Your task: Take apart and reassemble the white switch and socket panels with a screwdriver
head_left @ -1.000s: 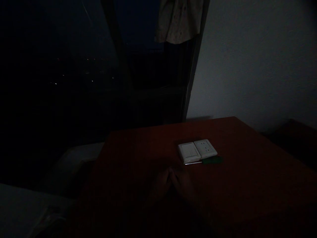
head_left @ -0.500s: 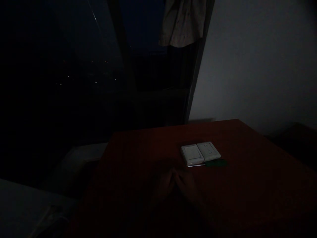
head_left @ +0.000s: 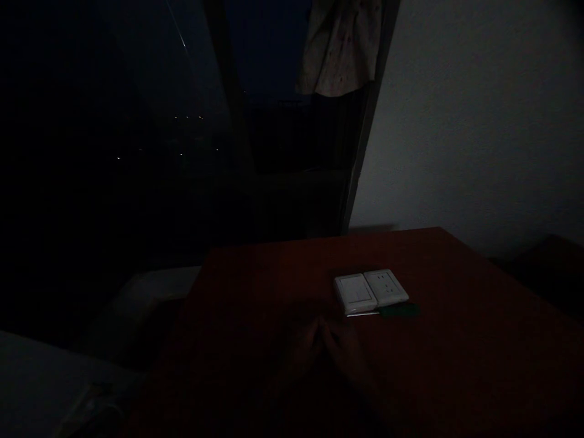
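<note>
Grip: left hand and right hand meet near the fingertips over the near middle of the table; nothing shows between them, and the gloom makes it impossible to tell whether either is open or closed.
Wall switch: white, face up, beyond the hands and slightly right.
Power socket: white, slots upward, side by side with the switch on its right.
Screwdriver: green handle to the right, bright shaft pointing left along the near side of both plates; its tip lies nearest the right hand.
Darkness: the likeliest source of trouble; a hand reaching half-blind could miss the dim handle or brush the shaft.
Knock: a careless nudge might roll the screwdriver or push the two plates apart.
</note>
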### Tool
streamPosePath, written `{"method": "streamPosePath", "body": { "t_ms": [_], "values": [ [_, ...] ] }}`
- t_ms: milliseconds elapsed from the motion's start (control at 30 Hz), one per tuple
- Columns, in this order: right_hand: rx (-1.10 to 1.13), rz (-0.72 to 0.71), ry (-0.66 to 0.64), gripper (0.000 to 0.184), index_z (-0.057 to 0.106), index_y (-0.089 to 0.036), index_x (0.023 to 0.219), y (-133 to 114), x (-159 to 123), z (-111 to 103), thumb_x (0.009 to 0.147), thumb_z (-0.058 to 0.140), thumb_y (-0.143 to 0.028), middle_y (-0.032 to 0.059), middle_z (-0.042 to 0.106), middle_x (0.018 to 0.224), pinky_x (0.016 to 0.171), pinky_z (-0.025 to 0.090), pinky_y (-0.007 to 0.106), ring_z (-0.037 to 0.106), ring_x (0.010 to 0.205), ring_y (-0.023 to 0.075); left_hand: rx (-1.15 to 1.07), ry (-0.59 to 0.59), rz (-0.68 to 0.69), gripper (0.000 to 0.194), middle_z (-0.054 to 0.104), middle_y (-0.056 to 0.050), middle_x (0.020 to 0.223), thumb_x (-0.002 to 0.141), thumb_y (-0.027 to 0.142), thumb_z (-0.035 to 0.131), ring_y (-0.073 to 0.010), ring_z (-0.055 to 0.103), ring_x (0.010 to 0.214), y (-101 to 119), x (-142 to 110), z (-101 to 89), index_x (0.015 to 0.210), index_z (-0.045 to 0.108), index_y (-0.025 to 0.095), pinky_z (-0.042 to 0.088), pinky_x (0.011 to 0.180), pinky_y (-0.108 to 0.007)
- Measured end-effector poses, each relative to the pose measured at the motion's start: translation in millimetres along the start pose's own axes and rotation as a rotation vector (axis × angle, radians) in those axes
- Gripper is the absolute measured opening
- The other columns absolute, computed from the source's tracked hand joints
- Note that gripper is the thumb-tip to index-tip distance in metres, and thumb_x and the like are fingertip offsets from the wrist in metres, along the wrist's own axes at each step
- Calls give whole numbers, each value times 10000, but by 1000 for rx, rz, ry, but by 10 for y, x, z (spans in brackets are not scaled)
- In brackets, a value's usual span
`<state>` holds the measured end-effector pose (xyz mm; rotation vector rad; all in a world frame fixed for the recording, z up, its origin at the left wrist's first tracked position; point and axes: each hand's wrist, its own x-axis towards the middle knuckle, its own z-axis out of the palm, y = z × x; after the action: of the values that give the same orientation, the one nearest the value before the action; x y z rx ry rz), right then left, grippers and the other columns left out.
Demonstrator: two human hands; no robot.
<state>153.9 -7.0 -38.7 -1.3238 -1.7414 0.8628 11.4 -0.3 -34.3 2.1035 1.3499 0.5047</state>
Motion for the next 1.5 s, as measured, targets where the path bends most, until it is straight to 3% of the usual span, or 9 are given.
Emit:
{"method": "streamPosePath", "body": {
  "t_ms": [233, 567, 1100, 1500],
  "values": [
    [-4, 33, -2, 453, 620, -172, 686, 28, 0, 12, 937, 333, -416, 47, 669, 679, 595, 405, 264, 593, 629, 177, -43, -10, -38, 274, 671, -71, 1078, 936, 283, 373, -216, 614, 951, 10, 14, 1, 1067, 599, 203, 460, 843, -319],
    [5, 6, 19, 455, 623, -171, 667, -20, 30, 16, 939, 332, -393, 46, 675, 685, 605, 406, 250, 596, 641, 167, -14, 4, -23, 278, 655, -83, 1124, 915, 246, 387, -217, 597, 1003, -65, 29, 40, 1112, 580, 203, 447, 895, -330],
    [-5, -21, 12, 475, 643, -167, 676, 33, 33, 50, 932, 329, -414, 41, 671, 660, 575, 399, 249, 577, 604, 163, 25, 35, 23, 237, 673, -80, 1046, 901, 237, 406, -218, 618, 933, -29, 21, 14, 1049, 587, 200, 463, 842, -326],
    [19, -52, -2, 463, 667, -172, 734, -9, 29, 23, 939, 327, -409, 49, 702, 732, 643, 437, 262, 615, 679, 181, 40, 55, 48, 228, 679, -76, 1035, 901, 218, 416, -219, 626, 926, -83, 18, 44, 1040, 595, 199, 463, 834, -315]
  ]
}}
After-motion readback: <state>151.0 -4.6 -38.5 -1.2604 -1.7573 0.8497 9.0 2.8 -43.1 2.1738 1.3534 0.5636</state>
